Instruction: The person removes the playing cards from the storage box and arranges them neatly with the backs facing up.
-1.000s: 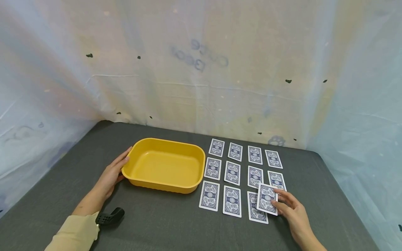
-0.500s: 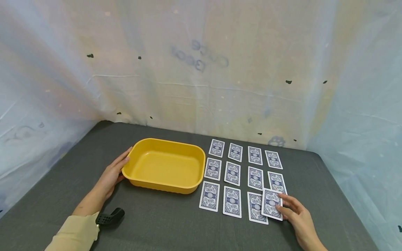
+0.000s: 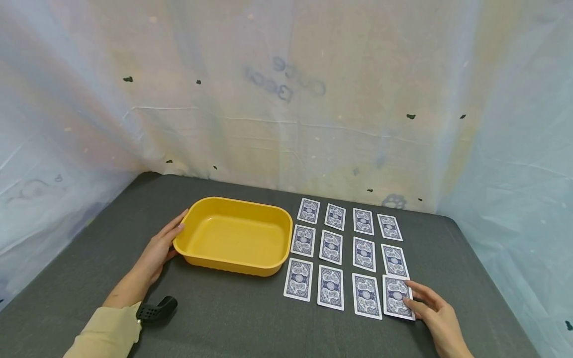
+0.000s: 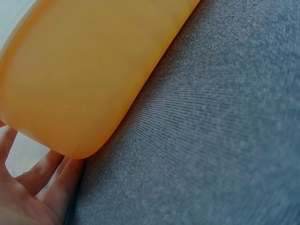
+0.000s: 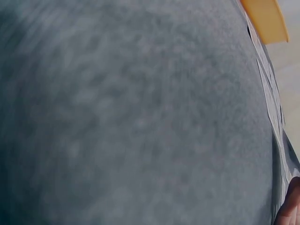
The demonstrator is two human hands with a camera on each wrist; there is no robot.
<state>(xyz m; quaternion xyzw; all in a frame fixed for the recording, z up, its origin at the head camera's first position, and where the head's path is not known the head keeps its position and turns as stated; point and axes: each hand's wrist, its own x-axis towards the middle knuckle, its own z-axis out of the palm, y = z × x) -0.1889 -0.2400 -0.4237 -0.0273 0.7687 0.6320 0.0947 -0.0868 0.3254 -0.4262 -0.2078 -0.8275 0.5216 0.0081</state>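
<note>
My right hand (image 3: 436,315) pinches a blue-backed playing card (image 3: 396,297) by its right edge, low at the near right corner of the card rows. The card's far edge meets the near edge of another card (image 3: 395,260) behind it. In the right wrist view only a bit of the fingers (image 5: 291,201) shows, beside cards seen nearly edge-on. My left hand (image 3: 158,248) rests with extended fingers against the left end of a yellow tray (image 3: 233,269). From the left wrist, the fingers (image 4: 65,180) touch the end wall of the tray (image 4: 93,70).
Several face-down cards lie in rows right of the tray, among them a near-row card (image 3: 367,296) just left of the held one. A dark cloth covers the table (image 3: 233,318). Pale printed sheeting (image 3: 277,124) hangs behind and at both sides.
My right hand has moved the card right and toward me, off the third near-row card it overlapped, to the row's right end. The left hand and tray have stayed put.
</note>
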